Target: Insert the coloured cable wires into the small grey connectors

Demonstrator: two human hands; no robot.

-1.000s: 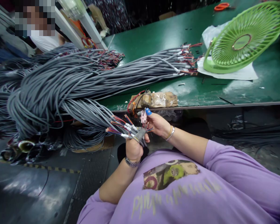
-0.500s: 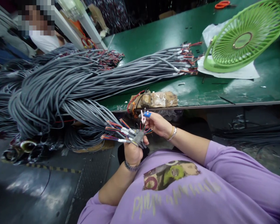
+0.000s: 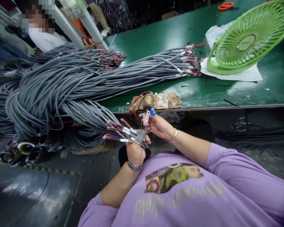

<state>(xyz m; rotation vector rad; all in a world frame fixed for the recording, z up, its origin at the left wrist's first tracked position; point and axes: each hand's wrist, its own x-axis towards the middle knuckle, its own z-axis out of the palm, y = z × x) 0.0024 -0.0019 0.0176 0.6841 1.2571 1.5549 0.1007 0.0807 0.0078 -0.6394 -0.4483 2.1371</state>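
Observation:
My left hand (image 3: pixel 135 153) is wrapped around a bunch of grey cables (image 3: pixel 140 137) at their stripped ends. White bands and thin coloured wires (image 3: pixel 113 128) fan out from the bunch, to the left and to the right. My right hand (image 3: pixel 161 127) is just right of these ends and wears a blue cover (image 3: pixel 152 112) on its thumb. A small pink tool with holes in it (image 3: pixel 146 118) stands upright in the fingers of this hand. The thumb is a little apart from it, and part of the grip is hidden.
A thick heap of grey cables (image 3: pixel 85 74) covers the left of the green table (image 3: pixel 165 30). A wooden block (image 3: pixel 165 100) with wires is at its front edge. A green fan (image 3: pixel 248 44) and orange scissors (image 3: pixel 225 5) are at right. One person (image 3: pixel 46 39) is at far left.
My right thumb has lifted up and away from the pink tool, which now shows more fully. My left hand keeps its hold on the cables, almost unmoved.

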